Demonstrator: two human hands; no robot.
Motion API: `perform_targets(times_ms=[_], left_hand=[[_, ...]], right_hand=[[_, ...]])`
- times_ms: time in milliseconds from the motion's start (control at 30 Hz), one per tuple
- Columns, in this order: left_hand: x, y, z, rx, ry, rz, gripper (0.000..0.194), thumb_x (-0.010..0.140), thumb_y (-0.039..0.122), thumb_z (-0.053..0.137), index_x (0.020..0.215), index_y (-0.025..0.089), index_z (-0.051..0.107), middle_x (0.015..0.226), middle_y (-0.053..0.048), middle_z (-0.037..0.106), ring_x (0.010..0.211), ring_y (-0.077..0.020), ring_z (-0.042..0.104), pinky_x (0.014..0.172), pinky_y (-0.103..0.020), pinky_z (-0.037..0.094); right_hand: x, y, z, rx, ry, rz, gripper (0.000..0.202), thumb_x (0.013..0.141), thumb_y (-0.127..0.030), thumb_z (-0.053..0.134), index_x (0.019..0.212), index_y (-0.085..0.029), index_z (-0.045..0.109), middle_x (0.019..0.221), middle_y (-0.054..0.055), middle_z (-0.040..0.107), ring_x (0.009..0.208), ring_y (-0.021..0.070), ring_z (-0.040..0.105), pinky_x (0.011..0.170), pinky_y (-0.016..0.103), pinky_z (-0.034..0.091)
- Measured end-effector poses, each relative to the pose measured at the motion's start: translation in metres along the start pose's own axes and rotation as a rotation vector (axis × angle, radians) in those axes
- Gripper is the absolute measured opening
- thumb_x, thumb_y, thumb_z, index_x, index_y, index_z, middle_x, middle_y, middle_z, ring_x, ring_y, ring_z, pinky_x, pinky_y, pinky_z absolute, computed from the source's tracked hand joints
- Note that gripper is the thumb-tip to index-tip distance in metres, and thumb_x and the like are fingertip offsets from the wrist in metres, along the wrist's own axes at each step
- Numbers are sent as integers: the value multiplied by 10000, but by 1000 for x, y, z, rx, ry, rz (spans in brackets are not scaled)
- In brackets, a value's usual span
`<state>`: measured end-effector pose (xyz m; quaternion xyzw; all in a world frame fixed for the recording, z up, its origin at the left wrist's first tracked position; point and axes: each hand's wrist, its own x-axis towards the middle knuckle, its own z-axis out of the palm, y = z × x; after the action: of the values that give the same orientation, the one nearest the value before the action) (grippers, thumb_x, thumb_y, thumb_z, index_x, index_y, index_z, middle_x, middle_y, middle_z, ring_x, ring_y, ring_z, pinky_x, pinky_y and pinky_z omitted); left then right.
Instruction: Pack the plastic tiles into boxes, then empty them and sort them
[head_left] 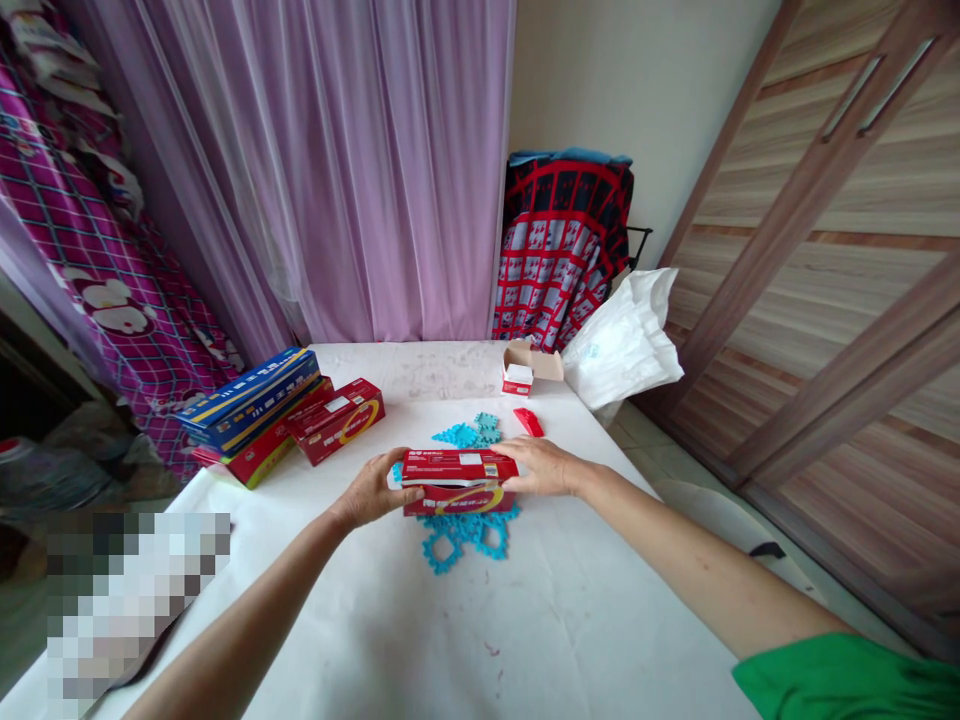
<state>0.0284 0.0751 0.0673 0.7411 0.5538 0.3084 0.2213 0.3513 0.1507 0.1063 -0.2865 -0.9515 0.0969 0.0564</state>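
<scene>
While left hand (377, 489), right hand (545, 467) clasp oblong red cardboard box (454, 470), toothed blue pieces (468, 530) beneath.

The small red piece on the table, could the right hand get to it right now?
Probably yes: the red piece lies just beyond the right hand, with nothing visible between them, though that hand must first leave the red box it holds.

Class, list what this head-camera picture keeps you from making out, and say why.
All in the head view:
Inside of the held red carton: covered by its lid.
Part of the blue toothed pieces: the carton blocks it.
Long object at left: pixelated.
Lettering on the small open box: too small.
</scene>
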Motion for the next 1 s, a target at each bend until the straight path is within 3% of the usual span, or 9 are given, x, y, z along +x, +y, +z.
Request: perform_targets(times_ms=[367, 600, 833, 900, 1000], left_hand=[[-5, -11, 4, 100, 46, -1, 704, 647, 639, 698, 1184, 198, 589, 1149, -130, 688, 1079, -306, 624, 958, -440, 474], [0, -14, -1, 175, 78, 10, 724, 629, 649, 711, 1203, 224, 590, 1149, -128, 682, 1105, -326, 609, 984, -483, 450], [-13, -12, -5, 220, 72, 63, 911, 617, 671, 711, 1365, 202, 486, 1309, -170, 614, 1185, -334, 585, 998, -471, 463], [-19, -9, -12, 237, 100, 73, 863, 679, 674, 659, 1379, 202, 477, 1311, -157, 617, 1166, -301, 601, 966, -422, 492], [-26, 4, -25, 300, 225, 53, 624, 840, 623, 494, 1300, 208, 565, 1247, -142, 648, 1119, -273, 613, 942, -410, 489]], right_hand=[[2, 1, -5, 74, -18, -59, 494, 898, -405, 538, 1324, -155, 547, 1289, 149, 609, 1156, 260, 572, 967, 379, 449], [11, -6, -26, 116, -67, -6, 379, 953, -349, 424, 1235, -200, 628, 1085, 84, 711, 1000, 219, 647, 888, 331, 483], [-1, -5, -33, 121, 35, 61, 493, 913, -457, 494, 1340, -219, 560, 1282, 88, 637, 1166, 233, 597, 975, 346, 467], [-10, -5, -34, 83, 93, 83, 478, 919, -467, 481, 1320, -225, 579, 1282, 87, 637, 1165, 236, 592, 973, 351, 462], [-21, -12, -34, -90, 223, 127, 361, 936, -404, 469, 1189, -240, 667, 1172, 85, 684, 1072, 244, 610, 919, 364, 457]])
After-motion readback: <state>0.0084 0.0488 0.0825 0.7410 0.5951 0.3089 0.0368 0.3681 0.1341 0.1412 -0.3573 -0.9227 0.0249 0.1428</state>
